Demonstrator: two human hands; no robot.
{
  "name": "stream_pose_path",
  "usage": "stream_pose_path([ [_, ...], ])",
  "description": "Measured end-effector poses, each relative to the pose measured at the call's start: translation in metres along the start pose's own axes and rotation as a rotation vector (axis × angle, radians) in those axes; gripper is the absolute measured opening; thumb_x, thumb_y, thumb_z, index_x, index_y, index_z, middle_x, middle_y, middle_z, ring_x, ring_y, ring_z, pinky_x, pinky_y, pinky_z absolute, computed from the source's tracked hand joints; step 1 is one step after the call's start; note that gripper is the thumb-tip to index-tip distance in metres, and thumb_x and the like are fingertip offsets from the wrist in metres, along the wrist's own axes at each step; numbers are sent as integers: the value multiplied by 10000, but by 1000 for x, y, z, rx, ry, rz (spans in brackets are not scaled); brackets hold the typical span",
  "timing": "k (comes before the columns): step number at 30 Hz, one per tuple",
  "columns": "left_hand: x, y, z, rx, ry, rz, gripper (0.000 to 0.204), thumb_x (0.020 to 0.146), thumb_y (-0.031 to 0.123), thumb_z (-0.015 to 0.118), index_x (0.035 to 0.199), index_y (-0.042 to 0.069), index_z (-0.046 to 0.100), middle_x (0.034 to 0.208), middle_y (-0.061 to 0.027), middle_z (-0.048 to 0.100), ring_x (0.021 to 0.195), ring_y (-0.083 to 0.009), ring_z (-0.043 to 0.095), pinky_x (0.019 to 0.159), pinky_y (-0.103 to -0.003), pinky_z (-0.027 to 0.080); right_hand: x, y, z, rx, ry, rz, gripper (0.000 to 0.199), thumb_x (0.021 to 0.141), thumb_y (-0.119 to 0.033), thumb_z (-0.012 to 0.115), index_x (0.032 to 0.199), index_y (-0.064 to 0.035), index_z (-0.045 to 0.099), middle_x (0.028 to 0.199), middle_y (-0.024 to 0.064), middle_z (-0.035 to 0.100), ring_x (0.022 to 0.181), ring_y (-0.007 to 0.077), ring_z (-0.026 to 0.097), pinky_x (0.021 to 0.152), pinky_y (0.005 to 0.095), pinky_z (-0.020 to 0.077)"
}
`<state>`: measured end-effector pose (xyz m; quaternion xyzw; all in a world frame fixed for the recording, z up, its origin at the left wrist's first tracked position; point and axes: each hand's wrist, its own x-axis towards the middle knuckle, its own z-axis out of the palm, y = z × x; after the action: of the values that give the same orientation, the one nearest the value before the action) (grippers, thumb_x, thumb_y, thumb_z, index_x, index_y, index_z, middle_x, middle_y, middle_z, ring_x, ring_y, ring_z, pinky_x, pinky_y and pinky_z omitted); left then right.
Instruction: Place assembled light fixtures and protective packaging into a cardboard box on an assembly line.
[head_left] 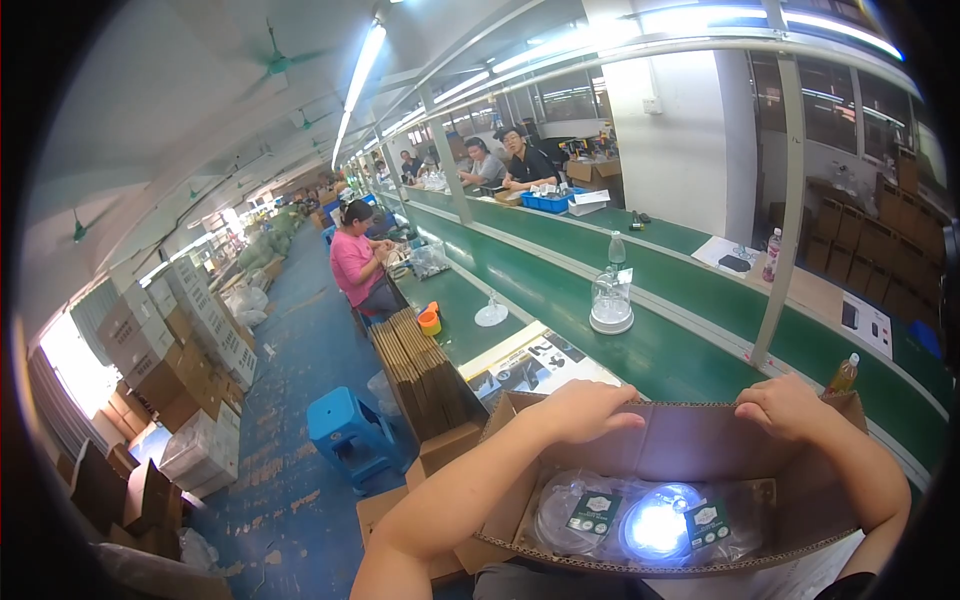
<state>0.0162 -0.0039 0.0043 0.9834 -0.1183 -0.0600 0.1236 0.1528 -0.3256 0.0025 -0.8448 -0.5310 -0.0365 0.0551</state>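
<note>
An open brown cardboard box (690,445) sits right in front of me. My left hand (585,405) rests on the top edge of its far flap, fingers curled over it. At the flap's right end, my right hand (785,405) grips the same edge. Inside the box lie clear plastic-wrapped items (655,520) with dark green labels; one glows bluish white.
A long green conveyor belt (660,340) runs away ahead, carrying a clear glass dome (611,300) and a small clear dish (491,314). Flat cardboard sheets (420,375) stand stacked at left. A blue stool (345,430) sits on the blue floor. Other people sit along the line. Stacked boxes (180,360) line the left wall.
</note>
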Motion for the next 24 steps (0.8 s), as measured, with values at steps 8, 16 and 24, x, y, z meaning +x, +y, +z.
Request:
stream_pose_path([
  [8, 1, -3, 6, 12, 42, 41, 475, 1016, 502, 491, 1284, 116, 559, 995, -202, 701, 950, -397, 669, 830, -484, 517, -2, -1, -1, 0, -5, 6, 391, 1012, -454, 495, 994, -137, 723, 898, 77, 724, 849, 316, 688, 728, 437, 540],
  [16, 2, -5, 6, 3, 44, 18, 481, 1003, 510, 518, 1267, 112, 570, 1054, -197, 703, 987, -390, 667, 848, -461, 522, 1, 1, -2, -5, -36, 9, 415, 1023, -465, 463, 1012, -141, 721, 910, 80, 723, 854, 325, 686, 734, 447, 540],
  [24, 1, -2, 3, -6, 41, 26, 471, 1008, 492, 508, 1232, 85, 586, 1045, -207, 704, 977, -403, 668, 858, -474, 519, -1, 0, -3, -1, -52, 26, 434, 1034, -472, 436, 1034, -141, 717, 922, 81, 721, 858, 327, 684, 739, 453, 539],
])
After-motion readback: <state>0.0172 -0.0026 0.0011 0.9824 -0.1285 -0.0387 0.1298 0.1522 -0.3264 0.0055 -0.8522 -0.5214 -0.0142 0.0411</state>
